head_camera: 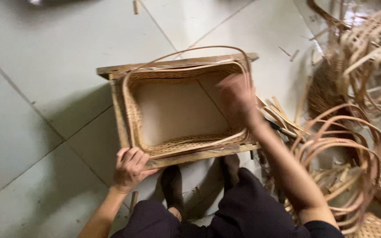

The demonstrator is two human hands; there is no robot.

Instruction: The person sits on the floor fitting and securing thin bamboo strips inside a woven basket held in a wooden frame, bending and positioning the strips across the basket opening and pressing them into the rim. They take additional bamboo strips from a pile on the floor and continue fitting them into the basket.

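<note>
Both hands (130, 168) on rectangular woven basket (177, 141) in wooden frame (120, 70).

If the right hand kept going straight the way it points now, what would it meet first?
The right hand is blurred, over the far right corner of the woven basket, pointing up and away. It would likely meet the thin cane strip arching over the basket's rim first, then the wooden frame; depth is unclear.
</note>
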